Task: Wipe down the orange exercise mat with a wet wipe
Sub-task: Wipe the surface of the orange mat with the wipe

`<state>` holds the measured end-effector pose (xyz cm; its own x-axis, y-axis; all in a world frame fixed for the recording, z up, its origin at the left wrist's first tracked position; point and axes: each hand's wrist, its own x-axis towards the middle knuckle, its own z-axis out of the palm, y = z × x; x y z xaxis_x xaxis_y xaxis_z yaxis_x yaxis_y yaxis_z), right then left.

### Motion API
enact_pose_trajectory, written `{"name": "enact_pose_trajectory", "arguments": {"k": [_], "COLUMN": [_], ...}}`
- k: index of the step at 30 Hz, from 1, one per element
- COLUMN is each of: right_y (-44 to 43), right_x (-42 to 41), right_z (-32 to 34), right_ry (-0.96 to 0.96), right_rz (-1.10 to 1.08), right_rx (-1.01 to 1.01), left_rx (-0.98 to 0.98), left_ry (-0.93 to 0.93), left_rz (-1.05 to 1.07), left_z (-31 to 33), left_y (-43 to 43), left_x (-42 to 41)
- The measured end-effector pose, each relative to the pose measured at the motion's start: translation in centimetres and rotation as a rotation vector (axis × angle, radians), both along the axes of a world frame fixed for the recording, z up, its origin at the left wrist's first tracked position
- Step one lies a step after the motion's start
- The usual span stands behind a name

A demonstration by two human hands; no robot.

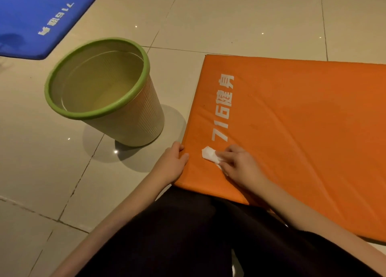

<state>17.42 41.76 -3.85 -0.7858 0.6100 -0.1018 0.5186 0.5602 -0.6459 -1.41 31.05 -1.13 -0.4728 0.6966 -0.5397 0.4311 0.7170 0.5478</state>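
Observation:
The orange exercise mat (292,120) with white lettering lies on the tiled floor to the right, its near corner over my lap. My right hand (240,165) presses a small crumpled white wet wipe (210,154) onto the mat just below the lettering, fingers curled over it. My left hand (172,164) grips the mat's left edge near that corner, with the thumb on top of the mat and the fingers around the side.
A pale bin with a green rim (100,89) stands on the floor just left of the mat, nothing visible inside. A blue mat (35,22) lies at the far left. My dark-clothed legs (198,235) fill the bottom.

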Motion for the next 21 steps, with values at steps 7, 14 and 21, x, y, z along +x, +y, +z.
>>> {"name": "enact_pose_trajectory", "arguments": {"k": [7, 14, 21], "right_y": [0.4, 1.1, 2.7], "right_x": [1.2, -2.0, -1.1], "right_z": [0.0, -0.6, -0.8], "right_ry": [0.089, 0.043, 0.031], "right_rz": [0.282, 0.095, 0.260], "right_rx": [0.018, -0.004, 0.075], "left_rx": [0.171, 0.114, 0.116], "left_ry": [-0.140, -0.123, -0.206], "left_rz": [-0.019, -0.028, -0.033], "left_z": [-2.6, -2.4, -3.8], "left_y": [0.0, 1.0, 0.8], "left_x": [-0.6, -1.8, -2.3]}}
